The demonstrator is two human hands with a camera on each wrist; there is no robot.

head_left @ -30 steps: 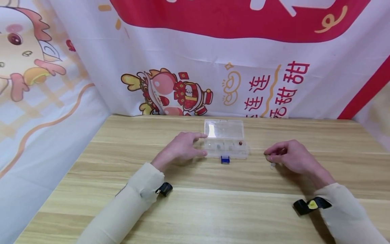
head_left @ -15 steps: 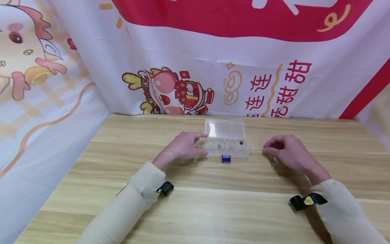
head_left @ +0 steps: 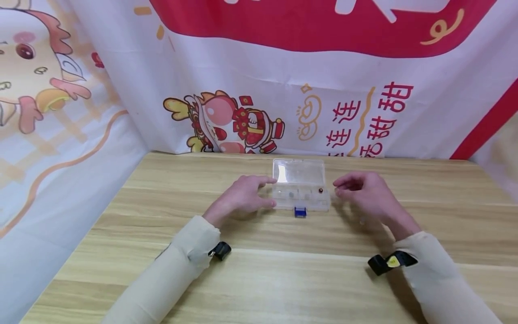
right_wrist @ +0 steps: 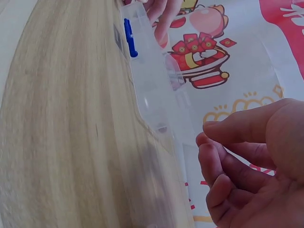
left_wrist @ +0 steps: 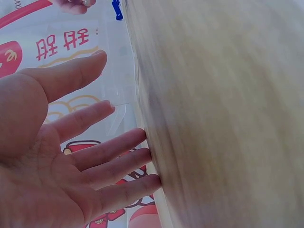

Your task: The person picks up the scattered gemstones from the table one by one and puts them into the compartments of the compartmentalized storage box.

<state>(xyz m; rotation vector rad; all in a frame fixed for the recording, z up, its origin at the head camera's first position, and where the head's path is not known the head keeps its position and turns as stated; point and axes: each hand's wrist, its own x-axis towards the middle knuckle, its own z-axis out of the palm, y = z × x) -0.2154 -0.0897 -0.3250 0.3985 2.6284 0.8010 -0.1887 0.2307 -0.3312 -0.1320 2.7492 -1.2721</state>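
Observation:
A clear plastic compartment box (head_left: pixel 299 207) stands on the table with its transparent lid (head_left: pixel 301 172) raised at the back. A blue latch (head_left: pixel 300 212) is on its front, and a dark red bead (head_left: pixel 320 190) lies in a right-hand compartment. My left hand (head_left: pixel 247 193) rests at the box's left end, thumb and forefinger spread and touching its side; the left wrist view shows straight fingers. My right hand (head_left: pixel 366 193) hovers just right of the box. Its thumb and forefinger pinch a small pale bead-like thing (left_wrist: pixel 86 3), mostly hidden by the fingertips.
A small clear piece (head_left: pixel 362 221) lies on the wooden table (head_left: pixel 259 288) under my right hand. Printed cloth (head_left: pixel 243 58) hangs behind the table's far edge and along the left side. Other small items inside the box are too faint to identify.
My right hand has lifted from the tabletop and moved left toward the box, fingertips still together. The left hand stays at the box's left end.

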